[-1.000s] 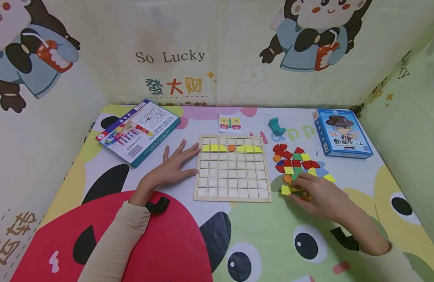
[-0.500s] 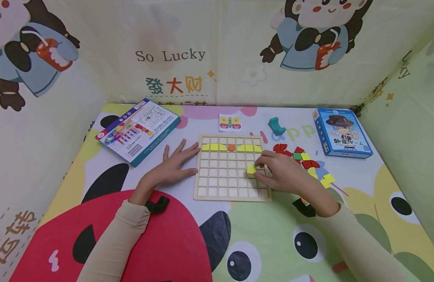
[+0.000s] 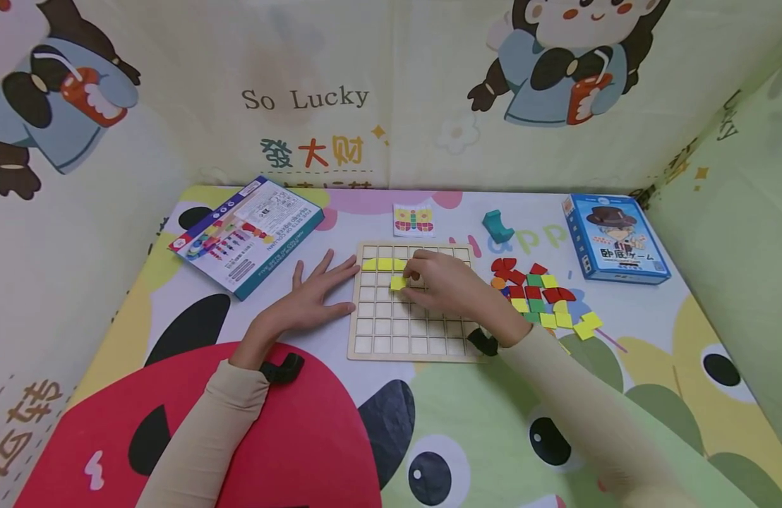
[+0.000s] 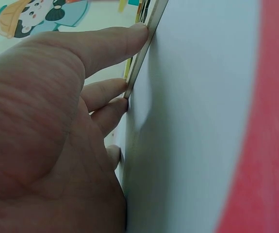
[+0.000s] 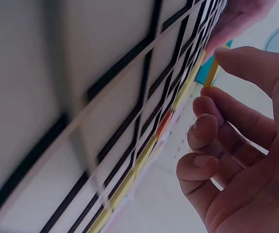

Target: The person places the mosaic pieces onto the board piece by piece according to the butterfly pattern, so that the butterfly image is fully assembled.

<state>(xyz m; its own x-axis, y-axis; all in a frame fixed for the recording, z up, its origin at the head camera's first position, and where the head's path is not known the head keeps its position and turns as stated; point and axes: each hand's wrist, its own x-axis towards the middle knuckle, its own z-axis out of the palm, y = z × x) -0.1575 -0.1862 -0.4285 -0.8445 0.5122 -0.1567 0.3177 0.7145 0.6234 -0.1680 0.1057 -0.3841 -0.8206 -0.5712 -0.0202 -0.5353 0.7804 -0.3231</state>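
Placement, apparently: right hand (image 3: 447, 286) pinches a yellow square tile (image 3: 398, 283) over the wooden grid board (image 3: 391, 327); left hand (image 3: 307, 300) (spread wide) touches the board's left edge. Careful alignment seems needed next.

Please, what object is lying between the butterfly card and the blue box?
In the head view, a teal curved block lies between the butterfly card and the blue box, on the patterned tablecloth.
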